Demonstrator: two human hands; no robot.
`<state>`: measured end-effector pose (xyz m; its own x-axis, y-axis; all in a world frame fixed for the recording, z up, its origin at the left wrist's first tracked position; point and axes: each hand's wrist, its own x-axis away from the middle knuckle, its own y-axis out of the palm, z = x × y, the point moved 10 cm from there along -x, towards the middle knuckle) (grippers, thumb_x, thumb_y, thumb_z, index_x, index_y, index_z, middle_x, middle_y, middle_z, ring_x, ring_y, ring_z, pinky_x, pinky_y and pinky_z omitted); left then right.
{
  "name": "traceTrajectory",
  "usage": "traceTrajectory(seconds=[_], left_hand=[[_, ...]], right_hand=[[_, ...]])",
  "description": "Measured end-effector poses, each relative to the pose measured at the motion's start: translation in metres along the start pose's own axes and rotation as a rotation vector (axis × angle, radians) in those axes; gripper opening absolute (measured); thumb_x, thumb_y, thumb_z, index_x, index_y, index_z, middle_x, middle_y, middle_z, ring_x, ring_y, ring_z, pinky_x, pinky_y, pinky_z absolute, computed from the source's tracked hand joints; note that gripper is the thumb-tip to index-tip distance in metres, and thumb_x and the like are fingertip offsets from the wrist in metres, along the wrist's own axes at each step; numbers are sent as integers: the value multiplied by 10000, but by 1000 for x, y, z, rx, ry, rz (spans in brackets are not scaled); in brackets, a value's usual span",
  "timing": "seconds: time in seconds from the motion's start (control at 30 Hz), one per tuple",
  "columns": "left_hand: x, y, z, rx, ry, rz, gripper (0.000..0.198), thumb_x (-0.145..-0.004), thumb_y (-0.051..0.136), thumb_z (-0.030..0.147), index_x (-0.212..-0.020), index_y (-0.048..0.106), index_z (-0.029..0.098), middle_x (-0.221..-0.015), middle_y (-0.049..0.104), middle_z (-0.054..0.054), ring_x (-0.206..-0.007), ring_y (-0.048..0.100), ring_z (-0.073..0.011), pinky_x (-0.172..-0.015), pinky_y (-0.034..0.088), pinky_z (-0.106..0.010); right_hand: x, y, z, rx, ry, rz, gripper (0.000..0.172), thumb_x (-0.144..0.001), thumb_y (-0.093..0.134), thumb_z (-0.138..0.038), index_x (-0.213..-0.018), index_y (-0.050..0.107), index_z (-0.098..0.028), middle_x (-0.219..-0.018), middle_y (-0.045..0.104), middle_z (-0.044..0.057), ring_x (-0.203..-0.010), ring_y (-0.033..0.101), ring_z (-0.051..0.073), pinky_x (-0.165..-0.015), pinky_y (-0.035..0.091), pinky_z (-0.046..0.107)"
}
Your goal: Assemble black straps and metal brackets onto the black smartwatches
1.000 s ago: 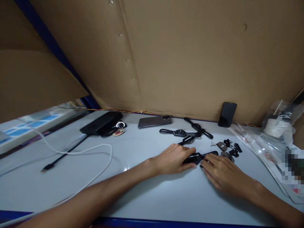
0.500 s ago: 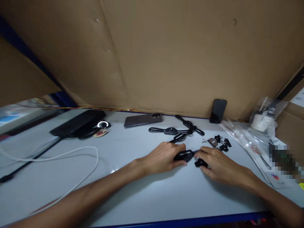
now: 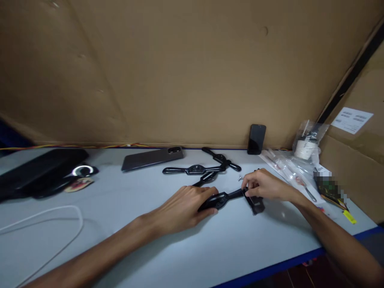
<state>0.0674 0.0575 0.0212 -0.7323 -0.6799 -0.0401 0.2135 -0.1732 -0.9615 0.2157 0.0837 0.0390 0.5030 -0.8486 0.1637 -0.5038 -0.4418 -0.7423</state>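
My left hand [image 3: 190,206] lies closed around one end of a black spokeshave body [image 3: 220,200], pressing it low over the table. The spokeshave's other handle reaches right, to the fingertips of my right hand [image 3: 262,185]. Those fingers are pinched on a small black part [image 3: 256,206], blurred and partly covered, beside the handle end. Beyond my hands, a second spokeshave [image 3: 195,169] lies crosswise, touching a third spokeshave [image 3: 220,157] behind it. Another black spokeshave [image 3: 208,177] sits partly hidden near my left hand. A small silver screw [image 3: 239,178] rests left of my right hand.
A grey phone [image 3: 153,159] lies at the back; a black phone [image 3: 256,139] leans on the cardboard wall [image 3: 186,72]. Plastic packaging [image 3: 288,172] and a bagged white cup [image 3: 304,148] stand right. A black case [image 3: 45,170] and white cable [image 3: 79,218] are left.
The view has swung right. My right hand has turned and lifted its wrist, with the black part now tilted under its fingers. The left hand still holds the spokeshave.
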Motion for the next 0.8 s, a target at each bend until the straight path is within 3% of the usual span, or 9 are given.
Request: traceTrajectory(seconds=[0.13, 0.3, 0.47, 0.6, 0.7, 0.8], left_hand=[[0, 0, 1, 1, 11, 14, 244, -999, 474, 400, -1052, 610, 205, -840, 702, -48, -722, 676, -238, -607, 366, -322], [0, 2, -2, -12, -2, 40, 263, -997, 469, 427, -1034, 611, 208, -812, 699, -51, -722, 686, -258, -599, 384, -327], [0, 7, -4, -43, -36, 22, 302, -1019, 426, 431, -1143, 601, 219, -927, 743, -69, -798, 717, -294, -633, 432, -348], [0, 6, -3, -40, -40, 14, 323, -1018, 422, 435, -1180, 609, 227, -968, 757, -72, -819, 728, -311, -651, 463, -367], [0, 5, -3, -28, -34, 28, 327, -1006, 434, 428, -1177, 621, 223, -956, 760, -76, -810, 731, -301, -649, 475, -364], [0, 4, -4, -15, -22, 53, 322, -995, 441, 434, -1149, 626, 220, -928, 758, -75, -772, 724, -276, -632, 471, -343]], right_hand=[[1, -10, 20, -28, 115, -53, 121, -749, 667, -53, -796, 657, -164, -597, 640, -44, -522, 604, 112, -536, 441, 219], [-11, -26, 38, -57, 141, 137, 66, -822, 641, -104, -844, 618, -163, -660, 680, -14, -548, 630, 117, -499, 439, 201], [-22, -31, 50, 36, 159, 277, 160, -924, 568, -120, -1066, 638, -143, -776, 712, 25, -652, 666, 133, -581, 471, 222], [-8, -46, 42, 195, 138, 320, 117, -872, 691, -182, -987, 681, -167, -915, 721, 56, -843, 659, 187, -699, 431, 274], [2, -44, 33, 331, 113, 207, 189, -775, 794, -233, -927, 689, -194, -904, 705, 36, -854, 631, 205, -676, 371, 280], [8, -27, 29, 502, 97, 28, 334, -753, 821, -342, -1023, 671, -214, -964, 694, 37, -875, 613, 216, -637, 333, 276]])
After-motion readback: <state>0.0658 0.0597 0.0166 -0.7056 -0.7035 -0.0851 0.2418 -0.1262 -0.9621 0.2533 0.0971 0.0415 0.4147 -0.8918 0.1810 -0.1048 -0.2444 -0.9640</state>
